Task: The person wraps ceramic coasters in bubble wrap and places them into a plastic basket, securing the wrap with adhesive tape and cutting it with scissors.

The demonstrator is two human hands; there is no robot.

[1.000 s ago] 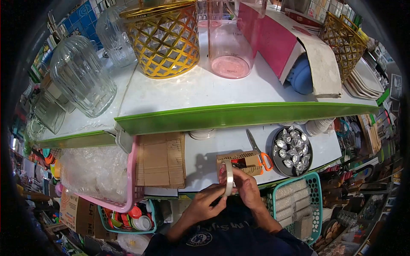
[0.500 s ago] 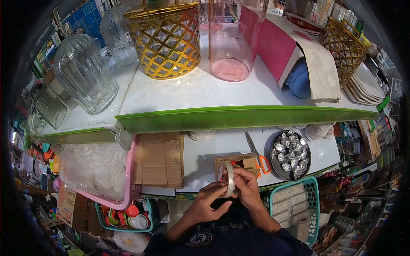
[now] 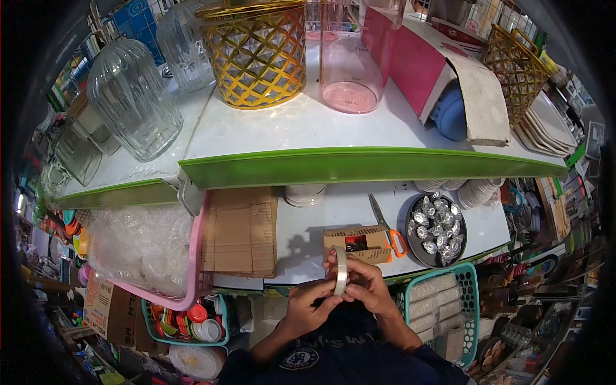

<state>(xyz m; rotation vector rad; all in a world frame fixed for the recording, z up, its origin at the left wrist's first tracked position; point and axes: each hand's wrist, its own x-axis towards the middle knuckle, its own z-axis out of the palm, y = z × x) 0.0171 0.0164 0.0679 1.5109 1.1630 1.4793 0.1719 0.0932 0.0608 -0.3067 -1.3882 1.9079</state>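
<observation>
A narrow roll of clear tape (image 3: 342, 272) stands on edge in front of my chest, its rim facing me. My left hand (image 3: 309, 304) is closed on its left side, with some fingers reaching through or behind the ring. My right hand (image 3: 372, 290) pinches its lower right edge with thumb and fingertips. Just beyond the hands is an open cardboard box (image 3: 335, 240) with dark and red contents I cannot make out. Scissors with orange handles (image 3: 399, 244) lie against its right side. A round black dish (image 3: 415, 250) beside them holds several foil-wrapped pieces (image 3: 439, 221).
A green-edged shelf (image 3: 359, 165) overhangs the work surface, carrying glass jars (image 3: 133, 99), a gold basket (image 3: 255, 58) and a pink box (image 3: 410, 67). Flat cardboard (image 3: 239, 231) and a pink basket (image 3: 199, 256) of bubble wrap are left. Teal baskets (image 3: 473, 301) stand below on either side.
My right fingers have gone from the roll's upper edge to its lower right. The roll has shifted slightly left, uncovering more of the box. The whole view has tilted slightly.
</observation>
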